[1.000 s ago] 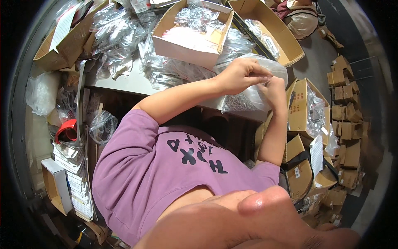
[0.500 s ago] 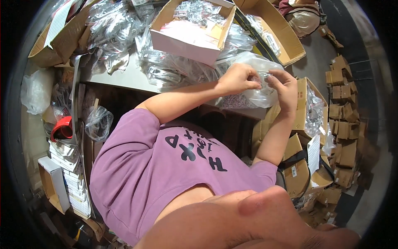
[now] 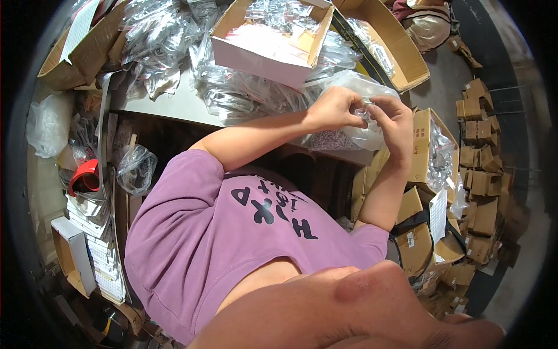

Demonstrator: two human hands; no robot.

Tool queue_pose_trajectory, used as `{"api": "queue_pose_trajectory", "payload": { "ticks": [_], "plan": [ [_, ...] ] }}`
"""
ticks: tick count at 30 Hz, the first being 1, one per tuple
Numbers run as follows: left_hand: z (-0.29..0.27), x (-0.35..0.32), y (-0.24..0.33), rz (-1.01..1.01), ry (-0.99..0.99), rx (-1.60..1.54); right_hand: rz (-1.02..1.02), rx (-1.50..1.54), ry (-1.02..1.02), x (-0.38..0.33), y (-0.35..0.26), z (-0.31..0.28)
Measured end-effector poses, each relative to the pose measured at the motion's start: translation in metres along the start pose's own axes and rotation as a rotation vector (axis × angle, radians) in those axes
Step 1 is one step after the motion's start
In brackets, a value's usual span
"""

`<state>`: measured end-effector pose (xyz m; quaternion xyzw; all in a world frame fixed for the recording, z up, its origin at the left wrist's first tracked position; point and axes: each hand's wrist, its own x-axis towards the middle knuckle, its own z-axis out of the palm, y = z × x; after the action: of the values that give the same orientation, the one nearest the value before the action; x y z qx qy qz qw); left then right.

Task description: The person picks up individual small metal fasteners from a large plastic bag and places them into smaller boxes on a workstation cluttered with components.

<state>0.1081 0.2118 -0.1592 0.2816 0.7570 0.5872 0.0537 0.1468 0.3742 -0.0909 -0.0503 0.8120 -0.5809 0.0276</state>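
My left hand (image 3: 336, 109) and my right hand (image 3: 397, 125) meet over the table's front edge, thumbs and fingertips pinched close together. Between the fingertips is something small, clear and shiny, too small to make out. Under and behind both hands spreads a large cloudy plastic bag (image 3: 369, 139). A heap of small pinkish-grey pieces (image 3: 331, 141) shows at the bag's near left side, below my left wrist.
Piles of clear zip bags (image 3: 157, 43) cover the table (image 3: 180, 104). A white box (image 3: 256, 61) of packets stands beyond my hands, beside an open brown carton (image 3: 407, 64). To the right sits a carton of silvery packets (image 3: 421, 154); small cartons (image 3: 485, 174) are stacked past it.
My right hand has moved slightly left, and its fingertips have closed in on those of my left hand. The surrounding boxes stay where they were.
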Motion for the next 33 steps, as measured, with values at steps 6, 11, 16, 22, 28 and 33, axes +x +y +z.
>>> {"api": "queue_pose_trajectory", "payload": {
  "ticks": [6,11,16,22,28,33],
  "plan": [
    [-0.001,-0.002,0.0,0.019,0.016,0.016,-0.097,-0.199,0.014,-0.002,-0.001,0.004],
    [0.0,-0.003,-0.004,0.053,0.017,-0.042,-0.078,-0.269,-0.016,-0.005,-0.002,-0.006],
    [0.003,-0.005,-0.013,0.178,0.088,-0.065,-0.018,-0.343,-0.022,0.006,0.013,-0.007],
    [0.002,-0.011,-0.017,0.227,0.103,-0.193,0.122,-1.155,-0.256,0.016,0.014,0.018],
    [0.002,-0.013,-0.02,0.293,0.118,-0.11,-0.136,-1.109,-0.28,0.019,0.024,0.013],
    [0.004,-0.014,-0.02,0.356,0.151,-0.118,-0.074,-0.718,-0.062,0.007,0.012,0.011]
  ]
}}
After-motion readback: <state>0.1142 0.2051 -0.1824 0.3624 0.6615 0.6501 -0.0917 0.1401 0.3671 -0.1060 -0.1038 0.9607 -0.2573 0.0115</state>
